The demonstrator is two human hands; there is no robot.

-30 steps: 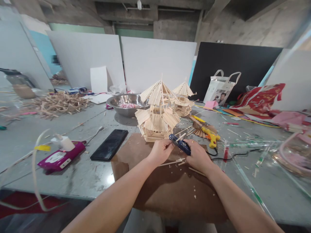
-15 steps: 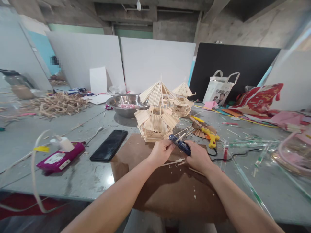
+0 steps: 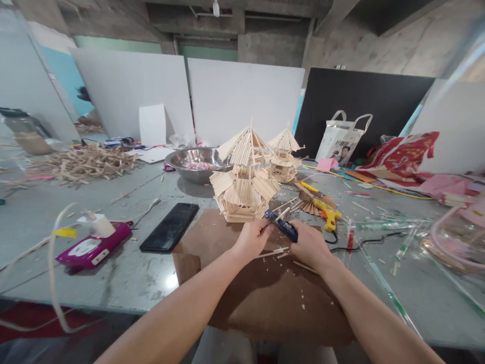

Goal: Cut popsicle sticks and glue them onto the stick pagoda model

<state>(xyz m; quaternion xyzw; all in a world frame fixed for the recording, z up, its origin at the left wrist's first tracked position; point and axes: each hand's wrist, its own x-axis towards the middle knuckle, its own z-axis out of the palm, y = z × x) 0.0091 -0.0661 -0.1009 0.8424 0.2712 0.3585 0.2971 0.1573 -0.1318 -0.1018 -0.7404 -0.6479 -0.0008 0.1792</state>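
My right hand (image 3: 309, 245) is closed around a dark blue hand tool (image 3: 282, 227) that looks like small cutting pliers, its head slanting up and left. Close beside that head, my left hand (image 3: 253, 238) is closed in a pinch; what sits between its fingertips is too small to make out. A short pale wooden stick (image 3: 282, 214) shows just past the tool. Right behind my hands stands a pavilion model (image 3: 246, 187) made of thin sticks, with a pointed roof. Cut sticks (image 3: 273, 252) and crumbs lie on the brown board (image 3: 265, 303) beneath.
A second stick pavilion (image 3: 285, 154) stands behind. To the right are a yellow glue gun (image 3: 328, 215) and glass strips (image 3: 392, 293). A black phone (image 3: 169, 227), purple power strip (image 3: 94, 246), steel bowl (image 3: 182, 173) and stick pile (image 3: 91, 164) lie left.
Both hands stay nearly in place, with the tool still in the right one. My left hand has shifted very slightly to the right.
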